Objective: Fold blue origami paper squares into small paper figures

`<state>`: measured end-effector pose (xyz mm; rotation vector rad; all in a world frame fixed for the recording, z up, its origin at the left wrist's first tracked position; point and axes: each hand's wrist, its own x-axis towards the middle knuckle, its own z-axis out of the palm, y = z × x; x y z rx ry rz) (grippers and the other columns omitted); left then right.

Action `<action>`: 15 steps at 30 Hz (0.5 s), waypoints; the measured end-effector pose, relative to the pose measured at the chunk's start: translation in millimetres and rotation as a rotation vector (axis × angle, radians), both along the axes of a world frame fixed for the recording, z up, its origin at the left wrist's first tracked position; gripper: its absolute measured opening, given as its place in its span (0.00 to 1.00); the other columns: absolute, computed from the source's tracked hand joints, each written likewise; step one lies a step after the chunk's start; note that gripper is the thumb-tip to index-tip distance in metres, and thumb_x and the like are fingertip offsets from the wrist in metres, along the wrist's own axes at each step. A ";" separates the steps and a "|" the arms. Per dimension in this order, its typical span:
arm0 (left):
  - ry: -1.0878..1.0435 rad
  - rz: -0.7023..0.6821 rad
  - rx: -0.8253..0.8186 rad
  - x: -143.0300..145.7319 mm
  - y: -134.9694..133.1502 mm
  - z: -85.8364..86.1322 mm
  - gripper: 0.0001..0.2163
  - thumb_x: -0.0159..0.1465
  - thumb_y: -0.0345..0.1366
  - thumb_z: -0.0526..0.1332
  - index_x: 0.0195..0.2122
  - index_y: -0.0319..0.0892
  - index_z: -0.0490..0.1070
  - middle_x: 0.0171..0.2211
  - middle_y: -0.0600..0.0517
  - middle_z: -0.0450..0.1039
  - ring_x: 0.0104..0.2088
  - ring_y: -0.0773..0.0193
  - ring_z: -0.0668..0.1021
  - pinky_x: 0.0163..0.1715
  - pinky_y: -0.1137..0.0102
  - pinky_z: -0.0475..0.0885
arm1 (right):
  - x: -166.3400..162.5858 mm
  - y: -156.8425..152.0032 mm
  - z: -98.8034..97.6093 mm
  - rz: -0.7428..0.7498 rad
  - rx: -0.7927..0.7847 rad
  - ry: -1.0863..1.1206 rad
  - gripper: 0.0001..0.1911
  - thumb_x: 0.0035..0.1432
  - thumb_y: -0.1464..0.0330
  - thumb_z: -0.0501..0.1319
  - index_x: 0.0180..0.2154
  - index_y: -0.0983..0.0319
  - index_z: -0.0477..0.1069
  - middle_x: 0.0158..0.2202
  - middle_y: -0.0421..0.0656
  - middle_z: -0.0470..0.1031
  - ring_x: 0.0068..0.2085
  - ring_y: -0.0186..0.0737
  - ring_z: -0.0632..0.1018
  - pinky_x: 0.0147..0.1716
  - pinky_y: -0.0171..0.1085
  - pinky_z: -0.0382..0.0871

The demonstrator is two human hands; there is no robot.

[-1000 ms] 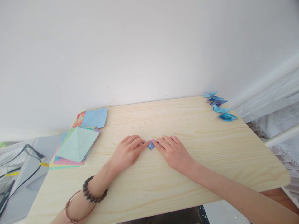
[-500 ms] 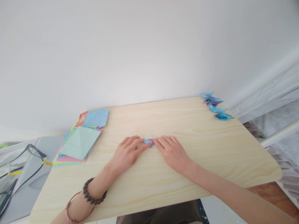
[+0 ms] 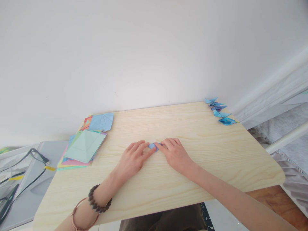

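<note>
A small piece of blue origami paper (image 3: pixel 152 145), folded several times, lies on the wooden table between my hands. My left hand (image 3: pixel 132 158) grips its left side, with the thumb pressed along the near edge and the fingertips at the far edge. From the right, my right hand (image 3: pixel 177 156) holds the other end, its thumb reaching across onto the paper near my left thumb. Fingers of both hands cover much of the paper, so its exact shape is partly hidden.
Origami sheets (image 3: pixel 84 147) are stacked at the table's left, a blue creased sheet (image 3: pixel 102 122) behind them. Several folded blue paper figures (image 3: pixel 220 114) stand in a row at the far right corner. Cables (image 3: pixel 36 157) lie on a grey surface left of the table.
My right thumb has moved left, farther over the folded paper, and the right fingers have shifted slightly. My left hand keeps its hold. The whole view has shifted a little.
</note>
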<state>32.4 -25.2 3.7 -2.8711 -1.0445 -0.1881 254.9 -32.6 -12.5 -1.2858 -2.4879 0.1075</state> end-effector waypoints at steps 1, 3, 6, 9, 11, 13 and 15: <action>-0.001 0.002 -0.003 0.3 0.1 -0.1 0.27 0.58 0.21 0.50 0.58 0.48 0.58 0.52 0.45 0.65 0.53 0.52 0.65 0.47 0.57 0.66 | -0.6 0.4 0.5 0.004 0.008 -0.011 0.23 0.59 0.78 0.50 0.55 0.59 0.62 0.41 0.48 0.69 0.44 0.44 0.67 0.43 0.42 0.57; -0.004 0.003 -0.013 0.5 0.5 0.4 0.27 0.58 0.21 0.50 0.58 0.48 0.58 0.52 0.45 0.65 0.53 0.52 0.66 0.47 0.57 0.66 | -1.2 0.8 1.3 0.010 0.021 -0.034 0.23 0.59 0.78 0.51 0.55 0.60 0.62 0.41 0.49 0.69 0.44 0.44 0.67 0.43 0.42 0.57; -0.014 0.011 -0.027 0.4 0.5 1.8 0.27 0.59 0.21 0.50 0.58 0.48 0.58 0.52 0.44 0.64 0.54 0.52 0.65 0.48 0.57 0.66 | -1.1 0.9 1.8 0.015 0.031 -0.061 0.21 0.60 0.77 0.50 0.54 0.60 0.62 0.40 0.49 0.69 0.44 0.44 0.67 0.43 0.42 0.58; -0.022 -0.004 -0.044 0.6 -0.2 1.8 0.25 0.61 0.23 0.50 0.58 0.46 0.57 0.55 0.44 0.62 0.57 0.51 0.62 0.50 0.57 0.64 | -0.5 0.6 1.8 0.017 0.033 -0.070 0.21 0.60 0.77 0.50 0.54 0.60 0.62 0.40 0.49 0.68 0.43 0.43 0.67 0.42 0.41 0.58; -0.023 -0.033 -0.063 1.5 -0.8 0.8 0.23 0.62 0.24 0.49 0.59 0.44 0.57 0.55 0.46 0.62 0.57 0.53 0.61 0.51 0.57 0.64 | -0.7 0.5 2.6 0.015 0.035 -0.075 0.21 0.60 0.77 0.51 0.54 0.60 0.62 0.40 0.49 0.68 0.44 0.43 0.67 0.43 0.41 0.58; -0.024 -0.043 -0.073 3.1 -1.6 -0.2 0.23 0.62 0.24 0.49 0.59 0.43 0.57 0.54 0.46 0.64 0.56 0.54 0.63 0.51 0.58 0.64 | -1.5 0.5 4.7 0.015 0.038 -0.088 0.21 0.59 0.77 0.51 0.54 0.61 0.62 0.40 0.49 0.68 0.44 0.44 0.67 0.43 0.41 0.59; -0.022 -0.029 -0.071 5.1 -2.8 -0.7 0.23 0.61 0.22 0.49 0.58 0.42 0.58 0.53 0.46 0.65 0.56 0.54 0.64 0.51 0.58 0.64 | -2.8 0.5 7.2 0.019 0.040 -0.105 0.20 0.59 0.77 0.51 0.53 0.62 0.63 0.40 0.49 0.68 0.43 0.44 0.67 0.42 0.42 0.59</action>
